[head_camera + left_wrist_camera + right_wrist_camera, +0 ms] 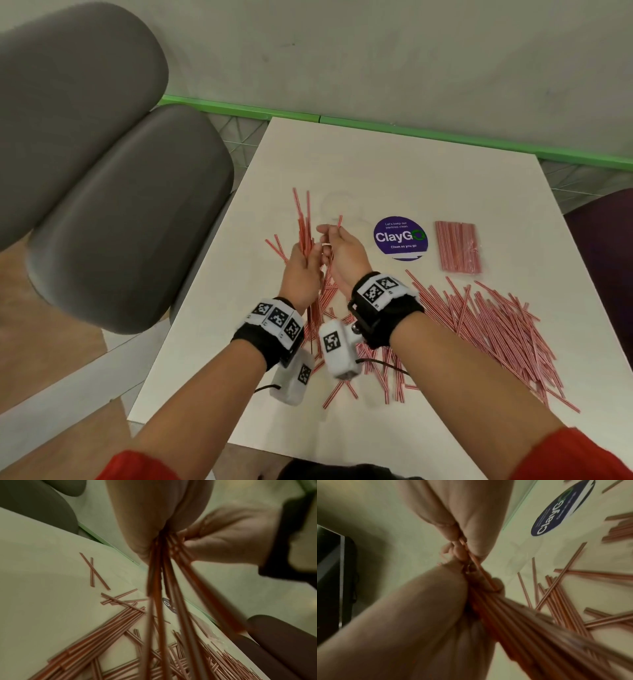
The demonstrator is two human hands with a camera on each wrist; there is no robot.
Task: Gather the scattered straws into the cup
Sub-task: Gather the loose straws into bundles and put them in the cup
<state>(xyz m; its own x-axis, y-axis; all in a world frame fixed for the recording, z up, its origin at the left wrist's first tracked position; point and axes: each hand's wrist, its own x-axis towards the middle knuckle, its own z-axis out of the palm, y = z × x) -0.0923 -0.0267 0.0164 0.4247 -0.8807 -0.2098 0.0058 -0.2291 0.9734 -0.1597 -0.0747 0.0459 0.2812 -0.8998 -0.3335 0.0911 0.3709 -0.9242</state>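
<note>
Both hands are up over the table (359,164), close together, left of centre.

Left hand (303,267) – fingers curled round a bundle (305,222) of red-and-white straws, held roughly upright. The tops stick out well above the fist and the lower ends hang below the wrist. The left wrist view shows the bundle (164,581) fanning out below the grip and blurred.

Right hand (342,253) – just beside the left, touching or nearly so. It pinches one straw (339,222) between thumb and fingers, with the tip poking up above the hand. In the right wrist view the right fingers (465,519) close on straws right at the left fist (419,615). I can't tell whether that hand also grips part of the bundle.

Loose straws (486,329) are still scattered flat on the table. The main heap is right of the hands and runs toward the near right edge. A smaller mess (363,373) lies under the wrists, and a few singles (275,246) sit left of the left hand.

A pack (458,247) of straws in clear wrap lies flat on the far right. A round purple "ClayGo" sticker (400,238) sits between it and the hands.

Cup – no clear sighting in any view. There is only a faint round outline on the tabletop beyond the hands, too vague to call.

Grey chair (113,192) at the table's left edge. Green strip (394,132) along the wall base behind.
</note>
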